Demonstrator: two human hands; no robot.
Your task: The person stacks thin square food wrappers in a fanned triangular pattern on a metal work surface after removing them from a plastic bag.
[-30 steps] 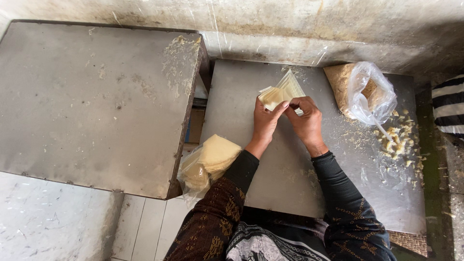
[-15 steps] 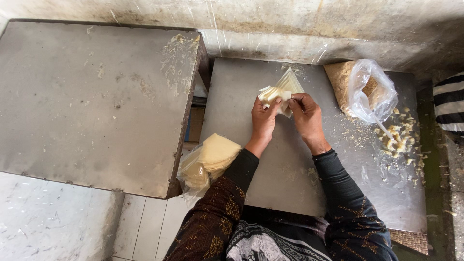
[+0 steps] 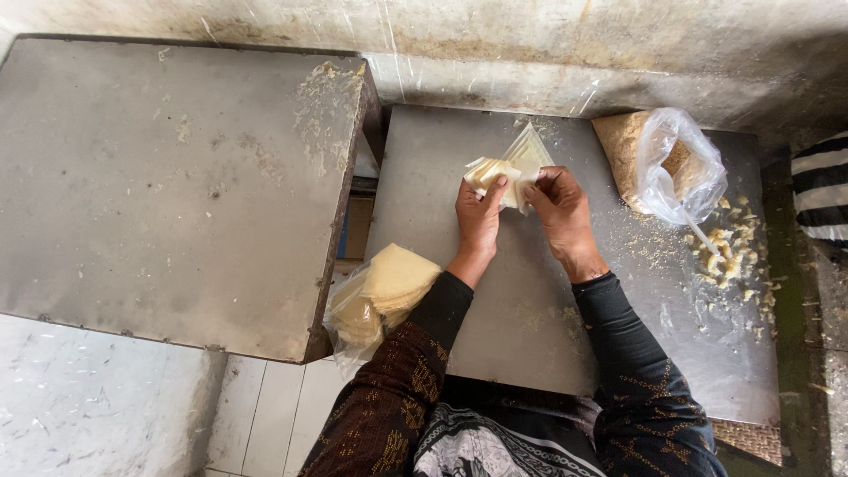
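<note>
Both hands, left hand (image 3: 478,215) and right hand (image 3: 558,205), grip closed on thin pale wrappers (image 3: 511,165) above the bench (image 3: 530,309); pinching hard could tear them.

Grey metal table (image 3: 530,336), pale wrappers (image 3: 521,159), plastic bag (image 3: 676,168), scattered crumbs (image 3: 729,256)

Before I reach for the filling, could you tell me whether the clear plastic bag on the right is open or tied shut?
Open: the clear plastic bag lies on its side, its mouth gaping.
</note>
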